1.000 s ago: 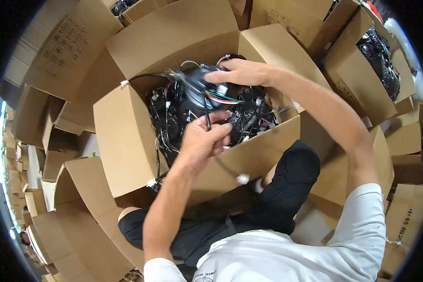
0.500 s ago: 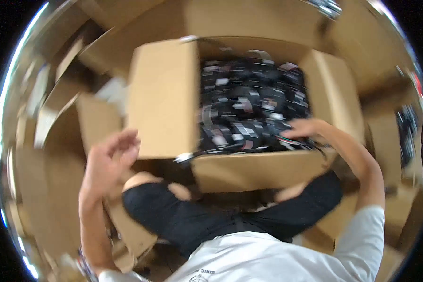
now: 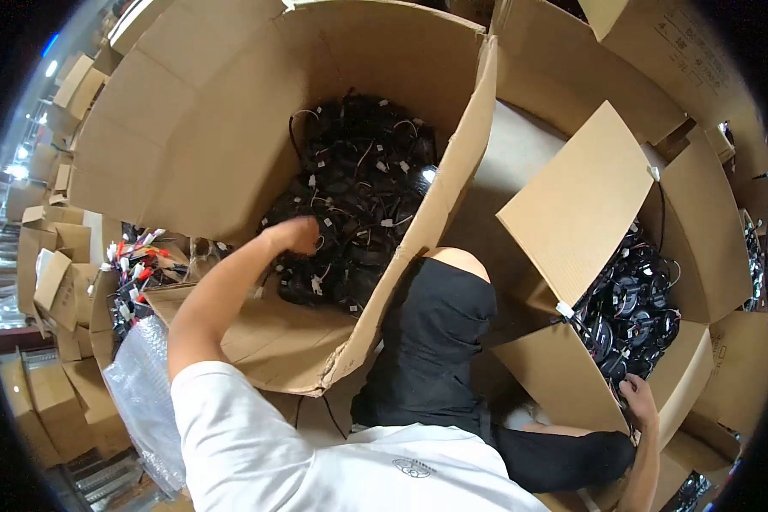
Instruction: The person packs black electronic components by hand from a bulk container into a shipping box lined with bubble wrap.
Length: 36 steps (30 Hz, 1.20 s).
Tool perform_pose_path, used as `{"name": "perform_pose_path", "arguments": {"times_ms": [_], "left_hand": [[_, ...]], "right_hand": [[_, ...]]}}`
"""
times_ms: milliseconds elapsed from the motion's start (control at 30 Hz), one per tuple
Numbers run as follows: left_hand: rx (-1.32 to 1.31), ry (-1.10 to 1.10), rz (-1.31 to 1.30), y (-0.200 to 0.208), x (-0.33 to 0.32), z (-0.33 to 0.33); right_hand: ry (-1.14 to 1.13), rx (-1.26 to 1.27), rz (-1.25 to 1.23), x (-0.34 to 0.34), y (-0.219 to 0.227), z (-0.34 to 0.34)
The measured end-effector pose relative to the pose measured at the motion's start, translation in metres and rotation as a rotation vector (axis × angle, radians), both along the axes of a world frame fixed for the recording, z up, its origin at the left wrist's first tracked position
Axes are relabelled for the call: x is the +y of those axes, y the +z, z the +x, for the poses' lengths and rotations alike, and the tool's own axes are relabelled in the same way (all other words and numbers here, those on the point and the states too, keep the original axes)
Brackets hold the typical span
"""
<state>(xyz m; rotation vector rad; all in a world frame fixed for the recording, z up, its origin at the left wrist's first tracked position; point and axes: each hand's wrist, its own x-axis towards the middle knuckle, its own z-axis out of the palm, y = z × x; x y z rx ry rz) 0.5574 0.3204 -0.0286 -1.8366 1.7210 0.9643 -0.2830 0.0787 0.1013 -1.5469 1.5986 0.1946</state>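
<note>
My left hand (image 3: 297,235) reaches down into a large cardboard box (image 3: 230,141) on the left, over a heap of black parts with thin wires and white plugs (image 3: 363,196). Its fingers are blurred and point away, so their grip does not show. To the right stands a smaller open cardboard box (image 3: 555,375), partly filled with shiny black round parts with wires (image 3: 627,299). At the near end of these parts is my right hand (image 3: 638,397), its fingers curled in. What they hold, if anything, is hidden.
My bent knee (image 3: 444,294) is between the two boxes. Left of the large box lie bubble wrap (image 3: 149,397) and a bundle of coloured wires with plugs (image 3: 141,273). More cardboard boxes (image 3: 60,401) stand around, and a raised flap (image 3: 584,205) leans over the smaller box.
The view has swung left, bringing the large box in. My left hand has moved from beside the smaller box into the large one. My right hand remains at the smaller box, fingers now curled.
</note>
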Motion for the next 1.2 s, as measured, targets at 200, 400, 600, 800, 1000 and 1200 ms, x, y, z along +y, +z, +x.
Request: {"name": "perform_pose_path", "arguments": {"times_ms": [200,400,600,800,1000,1200], "left_hand": [[-0.340,-0.377,-0.213,-0.070,0.090,-0.049],[0.084,0.277,-0.253,-0.068,0.070,-0.015],[0.858,0.878,-0.376,0.151,-0.032,-0.030],[1.364,0.979,-0.718,0.259,-0.045,-0.082],[1.079,0.506,-0.746,0.333,-0.093,-0.188],[1.251,0.571,-0.489,0.262,-0.103,-0.151]], "right_hand": [[0.155,0.090,-0.068,0.029,0.038,-0.022],[0.142,0.151,-0.148,0.032,0.030,-0.019],[0.098,0.041,-0.128,0.031,0.068,0.043],[0.268,-0.377,-0.253,0.033,0.095,0.180],[0.215,-1.232,-0.305,0.049,0.153,0.365],[-0.276,-1.279,-0.279,0.067,0.159,0.376]]}}
